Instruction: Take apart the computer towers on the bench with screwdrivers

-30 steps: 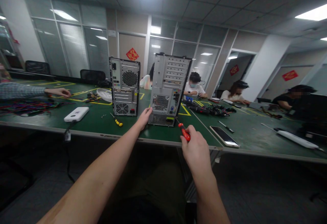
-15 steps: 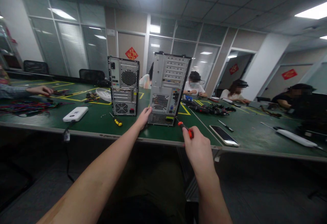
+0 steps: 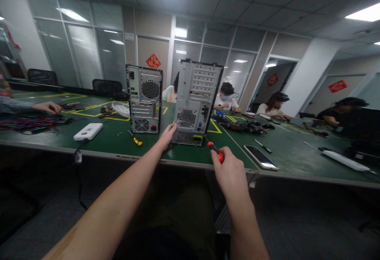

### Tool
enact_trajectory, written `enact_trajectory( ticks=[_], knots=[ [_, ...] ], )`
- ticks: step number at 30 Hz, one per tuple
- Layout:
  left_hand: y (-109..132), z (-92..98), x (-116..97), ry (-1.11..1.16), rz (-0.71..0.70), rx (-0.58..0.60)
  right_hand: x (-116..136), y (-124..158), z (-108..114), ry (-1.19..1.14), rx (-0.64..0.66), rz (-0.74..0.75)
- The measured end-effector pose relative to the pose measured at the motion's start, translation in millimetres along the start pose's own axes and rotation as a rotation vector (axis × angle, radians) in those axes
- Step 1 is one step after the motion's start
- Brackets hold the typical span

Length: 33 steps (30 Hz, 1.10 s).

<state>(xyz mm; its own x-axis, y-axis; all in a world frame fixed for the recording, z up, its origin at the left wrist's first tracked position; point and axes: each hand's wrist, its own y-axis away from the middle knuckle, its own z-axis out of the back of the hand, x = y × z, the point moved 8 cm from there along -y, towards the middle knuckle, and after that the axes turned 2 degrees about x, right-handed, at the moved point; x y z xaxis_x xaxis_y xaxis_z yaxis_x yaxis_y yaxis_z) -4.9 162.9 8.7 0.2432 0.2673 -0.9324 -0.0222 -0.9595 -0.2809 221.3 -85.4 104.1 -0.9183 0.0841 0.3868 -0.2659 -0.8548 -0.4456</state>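
Note:
A grey computer tower (image 3: 194, 101) stands upright on the green table, its back panel facing me. My left hand (image 3: 168, 135) grips its lower left edge, with the thumb at the back panel and the other fingers partly hidden along the side. In my right hand (image 3: 230, 169) is a red and black screwdriver (image 3: 215, 152), held in closed fingers. Its thin shaft points up and left at the tower's lower right corner; whether the tip touches a screw is too small to tell.
A second computer tower (image 3: 144, 97) stands to the left. Near it lie a yellow and black screwdriver (image 3: 136, 140) and a white power bank (image 3: 88, 131). On the right are a phone (image 3: 260, 157), a pen-like tool (image 3: 263, 146) and bundled black cables (image 3: 243, 125). Other people sit around the table.
The red screwdriver's handle appears slightly turned in my right hand, and the fingers have shifted a little. My left hand and both towers stay in place.

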Motion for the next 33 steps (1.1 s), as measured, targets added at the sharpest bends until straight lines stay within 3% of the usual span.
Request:
enact_trajectory(
  ticks=[7, 18, 26, 33],
  knots=[
    [8.3, -8.5, -7.0, -0.089, -0.096, 0.122, -0.3, 0.4, -4.4, 0.002, -0.027, 0.103],
    [8.6, -5.8, -12.7, -0.457, -0.155, 0.055, 0.4, -1.4, -4.9, -0.049, -0.115, 0.135],
    [-3.7, -9.4, -2.0, -0.668, -0.063, 0.012, -2.9, -11.8, -21.7, -0.084, -0.175, 0.128],
    [-3.7, -8.4, -0.1, -0.638, -0.071, 0.034, -5.7, -7.5, -17.7, -0.133, -0.248, 0.119]
  ],
)
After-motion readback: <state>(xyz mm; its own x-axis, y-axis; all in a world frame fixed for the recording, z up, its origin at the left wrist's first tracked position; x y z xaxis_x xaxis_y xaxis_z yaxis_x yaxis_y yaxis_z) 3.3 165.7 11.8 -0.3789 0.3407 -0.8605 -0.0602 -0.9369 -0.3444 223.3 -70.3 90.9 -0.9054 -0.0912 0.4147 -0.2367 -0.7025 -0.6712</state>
